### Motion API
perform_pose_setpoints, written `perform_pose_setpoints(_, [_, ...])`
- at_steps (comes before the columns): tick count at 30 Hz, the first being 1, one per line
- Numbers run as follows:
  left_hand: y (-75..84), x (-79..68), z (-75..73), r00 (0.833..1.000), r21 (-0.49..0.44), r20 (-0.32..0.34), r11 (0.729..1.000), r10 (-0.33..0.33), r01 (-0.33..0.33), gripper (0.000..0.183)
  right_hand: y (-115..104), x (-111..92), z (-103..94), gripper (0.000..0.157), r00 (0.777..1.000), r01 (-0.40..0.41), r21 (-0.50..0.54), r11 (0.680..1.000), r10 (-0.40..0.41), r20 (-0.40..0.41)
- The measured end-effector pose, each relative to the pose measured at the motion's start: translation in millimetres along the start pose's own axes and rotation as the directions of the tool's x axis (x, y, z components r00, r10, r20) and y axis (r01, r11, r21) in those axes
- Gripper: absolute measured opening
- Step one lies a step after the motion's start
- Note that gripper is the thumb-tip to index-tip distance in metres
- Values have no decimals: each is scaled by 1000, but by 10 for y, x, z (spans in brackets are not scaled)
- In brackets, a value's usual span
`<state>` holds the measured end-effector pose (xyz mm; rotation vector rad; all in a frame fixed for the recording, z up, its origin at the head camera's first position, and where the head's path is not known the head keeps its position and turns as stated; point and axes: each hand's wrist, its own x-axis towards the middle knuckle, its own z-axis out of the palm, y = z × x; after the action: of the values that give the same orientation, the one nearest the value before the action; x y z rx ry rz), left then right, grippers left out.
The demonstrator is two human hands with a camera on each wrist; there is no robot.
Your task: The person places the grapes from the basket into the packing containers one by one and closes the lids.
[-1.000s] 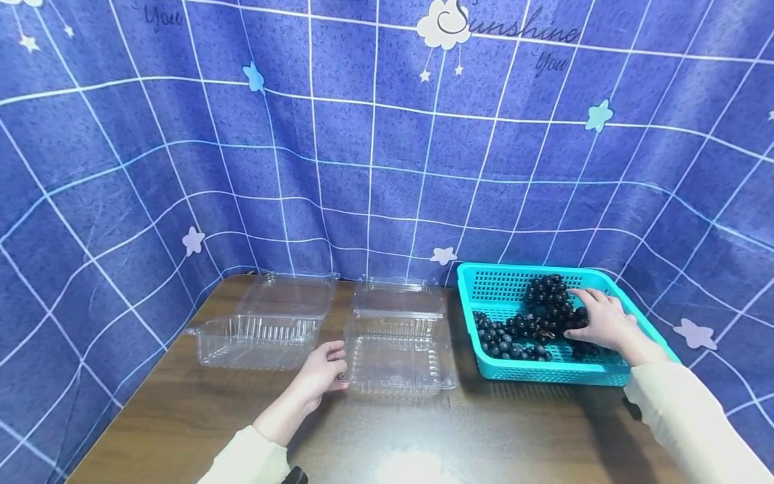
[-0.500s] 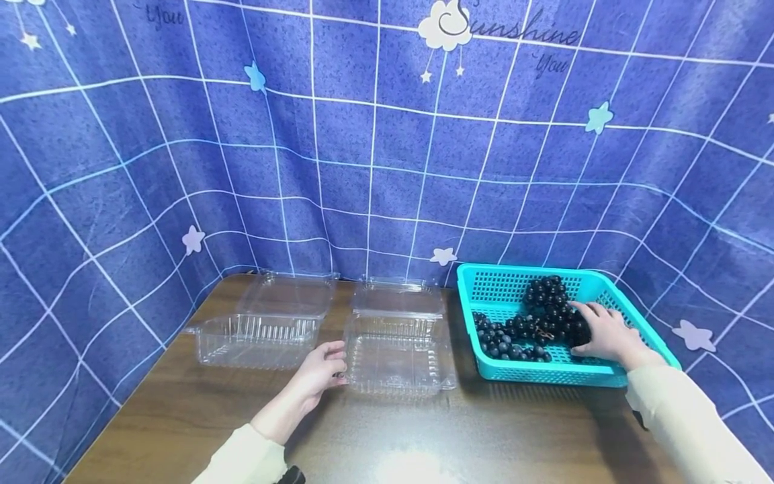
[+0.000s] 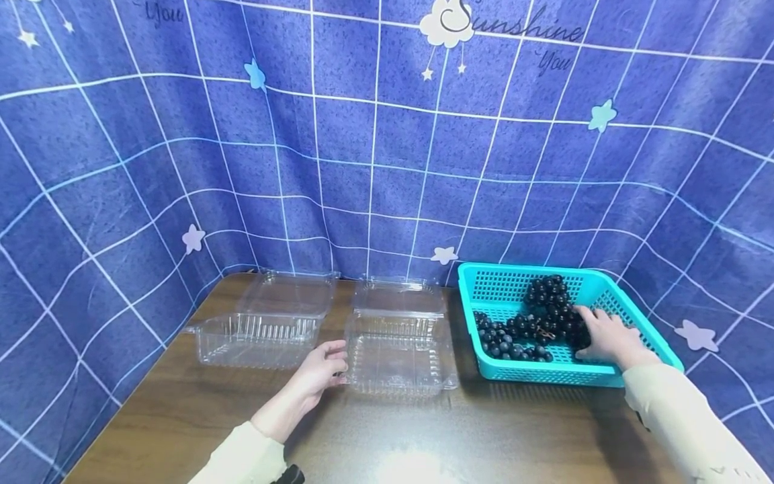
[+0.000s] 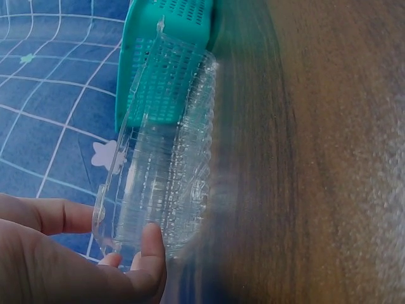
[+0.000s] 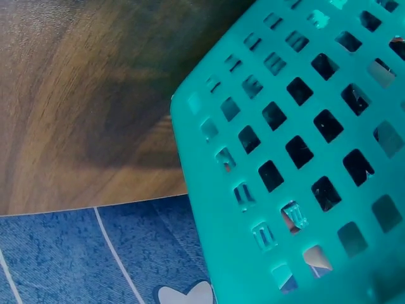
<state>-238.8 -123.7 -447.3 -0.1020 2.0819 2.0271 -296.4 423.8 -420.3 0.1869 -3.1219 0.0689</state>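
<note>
My left hand (image 3: 318, 372) is at the left side of an open clear plastic clamshell container (image 3: 396, 356) on the table. In the left wrist view, its fingers (image 4: 152, 250) bear on the container's ribbed wall and hold it at the rim corner. My right hand (image 3: 612, 339) reaches into a turquoise basket (image 3: 544, 371), its fingers and thumb curved round the right side of a bunch of dark grapes (image 3: 546, 292). The palm hides part of that bunch. Loose-looking dark grapes (image 3: 502, 346) lie at the basket's left. The right wrist view shows only the basket's perforated wall (image 5: 285, 145).
A second open clear clamshell container (image 3: 260, 346) stands on the left of the wooden table (image 3: 363, 444). A blue curtain (image 3: 387, 168) with white grid lines hangs close behind the table and along both sides.
My right hand has shifted slightly right and down within the basket, with the grapes beside its fingers moving a little. The left hand and both containers have stayed in place.
</note>
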Motion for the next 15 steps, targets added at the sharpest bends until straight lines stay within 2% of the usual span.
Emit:
perform_pose_setpoints(4, [-14, 10, 8, 1000, -4, -8, 1000, -2, 2, 59, 21, 8, -15, 90, 1000, 7, 7, 1000, -7, 6])
perform_pose_setpoints(8, [-23, 15, 4, 1000, 0, -10, 1000, -4, 4, 58, 28, 22, -14, 74, 999, 51, -4, 999, -51, -7])
perform_pose_setpoints(12, [-28, 27, -7, 1000, -3, -12, 1000, -5, 5, 58, 6, 25, -10, 52, 996, 88, -12, 996, -89, -18])
perform_pose_setpoints(15, [-24, 33, -10, 1000, -4, -15, 1000, -5, 5, 59, -2, 17, -8, 40, 996, 88, -18, 996, -89, -18])
